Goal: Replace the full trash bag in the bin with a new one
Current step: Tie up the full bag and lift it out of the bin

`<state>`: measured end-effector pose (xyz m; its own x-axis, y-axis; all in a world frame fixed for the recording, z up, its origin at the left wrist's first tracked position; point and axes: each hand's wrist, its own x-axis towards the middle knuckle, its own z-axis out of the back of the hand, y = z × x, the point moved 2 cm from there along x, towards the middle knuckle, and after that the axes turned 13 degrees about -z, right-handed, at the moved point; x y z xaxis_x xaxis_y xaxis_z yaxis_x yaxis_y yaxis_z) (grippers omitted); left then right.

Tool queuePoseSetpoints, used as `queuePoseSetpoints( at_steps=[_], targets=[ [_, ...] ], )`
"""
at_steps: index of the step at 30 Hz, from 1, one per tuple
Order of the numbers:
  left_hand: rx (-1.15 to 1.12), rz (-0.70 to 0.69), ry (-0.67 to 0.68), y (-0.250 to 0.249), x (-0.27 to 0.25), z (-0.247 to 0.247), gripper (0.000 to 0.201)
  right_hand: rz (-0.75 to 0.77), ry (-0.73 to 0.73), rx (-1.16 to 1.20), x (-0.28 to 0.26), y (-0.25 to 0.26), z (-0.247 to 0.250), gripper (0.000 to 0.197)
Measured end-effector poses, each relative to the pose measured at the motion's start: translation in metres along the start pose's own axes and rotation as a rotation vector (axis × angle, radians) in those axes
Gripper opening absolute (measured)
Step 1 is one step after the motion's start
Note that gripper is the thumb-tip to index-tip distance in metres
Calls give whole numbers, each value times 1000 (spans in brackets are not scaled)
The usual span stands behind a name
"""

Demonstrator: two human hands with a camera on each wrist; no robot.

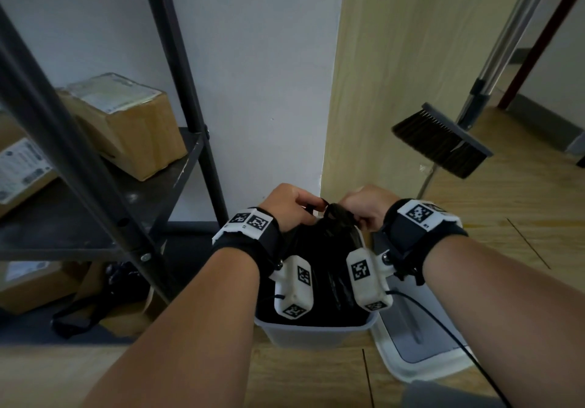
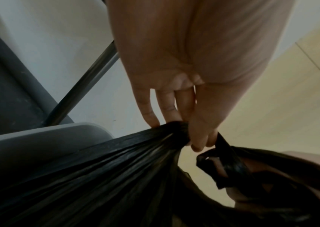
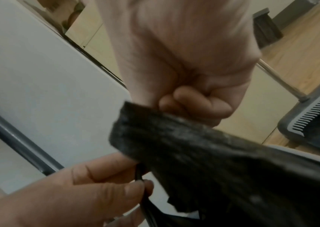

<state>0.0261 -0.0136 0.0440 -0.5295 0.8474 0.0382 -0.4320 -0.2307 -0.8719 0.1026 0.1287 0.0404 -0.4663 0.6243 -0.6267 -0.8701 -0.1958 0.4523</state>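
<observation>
A black trash bag [image 1: 326, 249] fills a small grey bin [image 1: 304, 333] on the floor against the wall corner. Both hands are at the bag's gathered top, above the bin. My left hand [image 1: 292, 205] pinches a bunched part of the bag's top between thumb and fingers [image 2: 196, 138]. My right hand [image 1: 364, 206] grips another gathered flap of the black bag [image 3: 194, 145] in curled fingers [image 3: 196, 106]. In the right wrist view the left hand [image 3: 89, 184] pinches a thin black strip. The bag's contents are hidden.
A black metal shelf [image 1: 95, 186] with cardboard boxes [image 1: 126, 123] stands at the left, close to the bin. A white and grey dustpan [image 1: 418, 344] lies right of the bin, with a broom [image 1: 443, 142] leaning behind it. Wooden floor stretches to the right.
</observation>
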Motion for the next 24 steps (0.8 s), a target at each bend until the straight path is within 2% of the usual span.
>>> queuePoseSetpoints(
  at_steps=[5,9,13,16,19,21,24],
  targets=[
    [14,-36,29,2,0,-2,37,-16,108,85,1,1,-5,7],
    [12,-22,-12,3,1,-1,36,-43,177,166,-2,2,-6,26],
    [48,22,-78,9,2,2,19,-43,237,231,-4,2,-5,30],
    [13,72,-112,8,0,3,4,-17,282,290,-3,-1,-2,21],
    [-85,163,-133,7,-3,9,2,41,300,407,-5,-5,4,12],
    [-177,177,-154,9,-2,13,10,87,301,406,-8,-7,9,4],
    [-659,296,-346,21,-11,17,24,133,253,268,-8,-13,16,17]
  ],
)
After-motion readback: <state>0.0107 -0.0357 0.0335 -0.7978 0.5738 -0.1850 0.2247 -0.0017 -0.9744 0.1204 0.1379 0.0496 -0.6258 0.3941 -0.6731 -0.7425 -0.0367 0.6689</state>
